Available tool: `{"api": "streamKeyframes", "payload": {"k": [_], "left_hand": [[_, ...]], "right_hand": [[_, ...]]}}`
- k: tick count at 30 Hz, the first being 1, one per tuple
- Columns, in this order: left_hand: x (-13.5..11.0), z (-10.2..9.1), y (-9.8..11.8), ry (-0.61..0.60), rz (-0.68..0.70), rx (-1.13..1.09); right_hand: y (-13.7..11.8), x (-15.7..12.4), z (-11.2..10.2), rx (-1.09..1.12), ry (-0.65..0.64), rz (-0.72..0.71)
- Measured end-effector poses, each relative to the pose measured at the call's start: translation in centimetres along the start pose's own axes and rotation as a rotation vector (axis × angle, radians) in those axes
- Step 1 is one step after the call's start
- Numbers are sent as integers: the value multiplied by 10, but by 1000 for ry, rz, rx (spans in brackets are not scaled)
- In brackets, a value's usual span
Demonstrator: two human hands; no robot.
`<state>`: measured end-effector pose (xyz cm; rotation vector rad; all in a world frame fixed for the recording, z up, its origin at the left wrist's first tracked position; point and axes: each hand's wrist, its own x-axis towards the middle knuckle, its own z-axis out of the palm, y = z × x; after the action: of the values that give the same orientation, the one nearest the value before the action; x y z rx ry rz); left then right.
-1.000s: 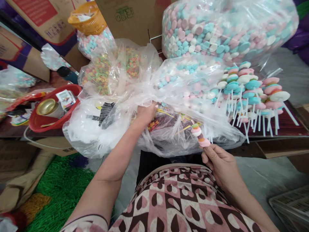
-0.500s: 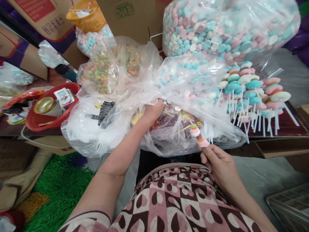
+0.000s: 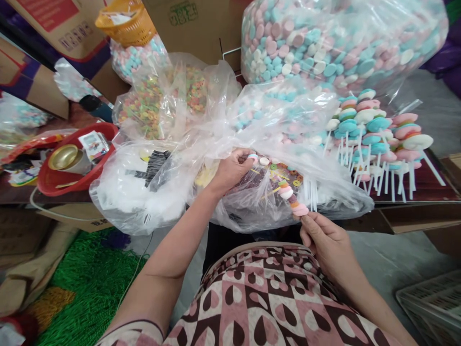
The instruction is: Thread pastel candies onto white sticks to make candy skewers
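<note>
In the centre of the frame, the left hand (image 3: 234,169) pinches a pale marshmallow (image 3: 253,157) between thumb and fingers. A white marshmallow (image 3: 264,161) lies just beside that grip, and small ring sweets (image 3: 273,167) lie to its right, at the opening of crumpled clear plastic (image 3: 248,211).

Right of centre, the right hand (image 3: 326,235) has its grip pressed together on the lower end of a candy skewer (image 3: 293,199). The skewer tilts towards the upper left, its orange, white and pink pieces in front of the plastic; the two hands are apart.

At the right of the frame, a heap of loaded skewers (image 3: 378,126) rests on the dark red worktop (image 3: 441,188), white sticks pointing mostly downwards. A large bag of marshmallows (image 3: 324,62) fills the upper right. Ring sweets also show through a bag (image 3: 147,108) left of centre, and a red basin (image 3: 46,180) sits at the far left.
</note>
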<state>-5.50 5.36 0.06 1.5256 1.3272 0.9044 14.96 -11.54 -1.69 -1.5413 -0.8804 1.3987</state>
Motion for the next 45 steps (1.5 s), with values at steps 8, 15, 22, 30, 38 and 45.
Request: {"api": "streamKeyframes", "payload": {"k": [8,15,22,30,38,45], "left_hand": [[-40,32,12,-11,-183,-712],[-44,41,1,17,-182,-785],[-47,49,0,114,-110,-579],[-54,41,1,196,222,-84],[-51,48,-9,178,36,-337],[-50,48,-9,207,67,-305]], "right_hand": [[-21,1,12,-192,10,-170],[-22,-1,12,-263,50,-189],[-18,1,8,-339,60,-209],[-24,0,1,-365,51,-172],[-23,-2,4,-326,45,-191],[-26,-4,4,-388,40,-184]]}}
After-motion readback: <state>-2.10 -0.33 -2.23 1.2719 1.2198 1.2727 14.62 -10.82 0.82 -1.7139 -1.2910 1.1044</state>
